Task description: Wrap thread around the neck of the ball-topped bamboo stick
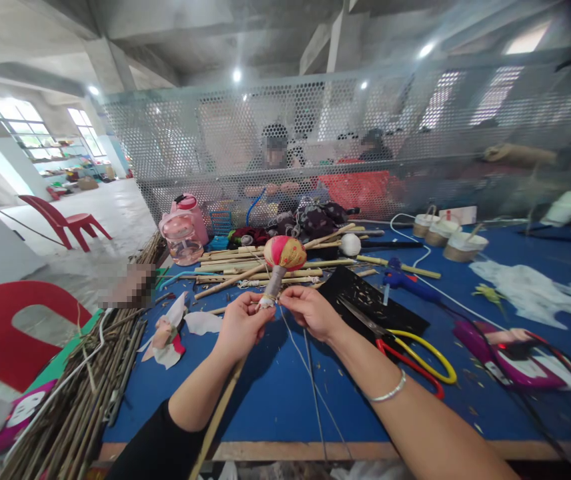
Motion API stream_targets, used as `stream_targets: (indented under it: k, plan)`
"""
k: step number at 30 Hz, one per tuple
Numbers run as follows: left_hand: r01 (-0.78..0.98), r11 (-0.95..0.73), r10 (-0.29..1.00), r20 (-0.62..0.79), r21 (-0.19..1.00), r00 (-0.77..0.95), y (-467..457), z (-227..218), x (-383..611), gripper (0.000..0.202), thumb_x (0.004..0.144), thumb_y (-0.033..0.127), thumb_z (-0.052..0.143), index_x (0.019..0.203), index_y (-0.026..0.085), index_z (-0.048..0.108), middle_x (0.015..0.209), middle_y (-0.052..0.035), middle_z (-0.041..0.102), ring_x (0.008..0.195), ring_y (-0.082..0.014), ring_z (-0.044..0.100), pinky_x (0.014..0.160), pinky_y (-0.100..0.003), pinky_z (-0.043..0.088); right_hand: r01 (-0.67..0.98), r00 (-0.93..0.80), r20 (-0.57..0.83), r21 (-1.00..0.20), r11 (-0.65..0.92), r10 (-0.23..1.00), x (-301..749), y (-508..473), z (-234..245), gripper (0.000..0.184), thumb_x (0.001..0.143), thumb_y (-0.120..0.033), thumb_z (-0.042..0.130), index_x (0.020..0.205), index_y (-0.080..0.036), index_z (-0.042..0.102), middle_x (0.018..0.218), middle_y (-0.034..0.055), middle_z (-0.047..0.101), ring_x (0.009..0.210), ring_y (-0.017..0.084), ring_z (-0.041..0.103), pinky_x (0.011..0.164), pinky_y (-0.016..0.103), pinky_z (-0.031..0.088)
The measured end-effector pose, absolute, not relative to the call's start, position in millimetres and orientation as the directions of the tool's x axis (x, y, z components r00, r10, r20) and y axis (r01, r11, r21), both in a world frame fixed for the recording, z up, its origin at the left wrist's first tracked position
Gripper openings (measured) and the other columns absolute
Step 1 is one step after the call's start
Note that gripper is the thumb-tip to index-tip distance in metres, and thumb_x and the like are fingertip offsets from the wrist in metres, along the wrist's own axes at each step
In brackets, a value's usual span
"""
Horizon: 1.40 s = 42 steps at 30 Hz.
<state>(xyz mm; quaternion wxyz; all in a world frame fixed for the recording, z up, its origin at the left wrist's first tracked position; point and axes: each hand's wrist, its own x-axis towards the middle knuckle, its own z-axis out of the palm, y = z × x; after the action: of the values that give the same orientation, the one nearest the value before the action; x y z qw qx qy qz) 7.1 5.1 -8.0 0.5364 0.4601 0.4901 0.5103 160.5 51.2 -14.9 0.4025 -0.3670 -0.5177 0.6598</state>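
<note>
A stick with a round pink and yellow cloth head (pixel 285 253) and a neck wound in grey thread stands tilted above the table's middle. Its long wooden shaft (pixel 219 413) runs down past my left forearm. My left hand (pixel 245 319) is closed around it just below the winding, where a bit of white material shows. My right hand (pixel 313 310) pinches a thin string at the base of the neck; the fingertips partly hide it. Strands of grey string (pixel 310 380) hang from there to the table's front edge.
Scissors (pixel 390 340) with red and yellow handles lie right of my hands on black cloth (pixel 338 293). A blue glue gun (pixel 408 283), sticks (pixel 230 267), a white ball (pixel 350 245) and fabric scraps (pixel 168 333) lie around. A perforated metal screen (pixel 205 147) closes off the back; people sit behind it.
</note>
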Motion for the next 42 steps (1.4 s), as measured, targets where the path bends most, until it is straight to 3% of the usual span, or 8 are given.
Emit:
stream_targets:
  k: [10,14,18,21,24,27,34,42]
  plan:
    - [-0.393,0.142,0.981,-0.076,0.909,0.178,7,-14,12,0.040,0.060,0.038,0.078,0.077,0.016,0.049,0.057,0.0031,0.061,0.029,-0.0009,0.036,0.028,-0.013,0.022,-0.310,-0.584,0.003,-0.925,-0.220,0.812,159,54,-18,0.046,0.062,-0.040,0.078,0.094,-0.018,0.055,0.050,-0.0100,0.044,0.034,0.002,0.017,0.032,0.019,0.008]
    - [-0.395,0.303,0.936,-0.192,0.868,0.296,11,-23,14,0.040,0.070,0.046,0.070,0.087,0.014,0.053,0.062,-0.0030,0.065,0.036,-0.0062,0.050,0.033,-0.015,0.034,-0.284,-0.595,-0.001,-0.935,-0.211,0.804,163,56,-15,0.039,0.062,-0.043,0.077,0.082,-0.015,0.057,0.045,-0.0096,0.040,0.033,0.002,0.016,0.032,0.019,0.008]
    - [-0.195,0.264,0.955,-0.227,0.945,0.193,11,-22,16,0.047,0.078,0.055,0.058,0.102,0.016,0.050,0.078,-0.0062,0.065,0.054,-0.0132,0.062,0.045,-0.022,0.046,-0.172,-0.526,-0.030,-0.975,-0.140,0.850,169,61,-19,0.034,0.064,-0.042,0.075,0.074,-0.014,0.057,0.041,-0.0101,0.035,0.033,0.003,0.017,0.033,0.021,0.008]
    - [0.132,0.001,1.000,0.003,0.991,-0.029,9,-13,19,0.048,0.073,0.043,0.066,0.109,0.019,0.046,0.086,-0.0030,0.062,0.052,-0.0104,0.056,0.048,-0.023,0.043,-0.097,-0.516,-0.069,-0.986,-0.139,0.854,169,63,-21,0.031,0.064,-0.040,0.073,0.072,-0.014,0.059,0.039,-0.0104,0.032,0.033,0.003,0.018,0.034,0.023,0.007]
    - [0.491,-0.175,0.971,0.232,0.853,-0.057,8,-8,24,0.034,0.068,0.025,0.068,0.098,0.019,0.052,0.083,-0.0025,0.063,0.056,-0.0111,0.054,0.056,-0.025,0.041,-0.069,-0.487,-0.078,-0.989,-0.128,0.870,165,61,-21,0.029,0.063,-0.039,0.073,0.066,-0.014,0.059,0.040,-0.0087,0.035,0.035,0.004,0.022,0.038,0.023,0.012]
    - [0.600,-0.215,0.947,0.315,0.770,-0.065,11,-12,27,0.014,0.070,0.019,0.063,0.082,0.018,0.057,0.074,-0.0030,0.063,0.064,-0.0148,0.057,0.061,-0.025,0.040,-0.085,-0.444,-0.045,-0.992,-0.092,0.895,160,59,-21,0.028,0.062,-0.037,0.075,0.063,-0.014,0.059,0.044,-0.0060,0.042,0.041,0.006,0.033,0.043,0.023,0.023]
    - [0.101,-0.002,0.996,0.012,0.995,-0.091,22,-14,11,0.031,0.066,0.040,0.070,0.079,0.016,0.056,0.056,0.0029,0.057,0.041,-0.0084,0.047,0.039,-0.020,0.035,-0.093,-0.394,0.049,-0.996,0.014,0.918,158,53,-18,0.029,0.068,-0.042,0.070,0.070,-0.015,0.061,0.050,-0.0058,0.044,0.048,0.008,0.037,0.048,0.023,0.026]
    - [-0.205,0.058,0.997,-0.046,0.977,0.065,24,-11,4,0.038,0.061,0.042,0.075,0.075,0.013,0.055,0.060,0.0015,0.059,0.037,-0.0021,0.039,0.031,-0.014,0.026,-0.182,-0.345,0.031,-0.983,-0.035,0.938,161,44,-4,0.028,0.063,-0.040,0.072,0.065,-0.016,0.059,0.045,-0.0082,0.039,0.038,0.004,0.023,0.039,0.022,0.013]
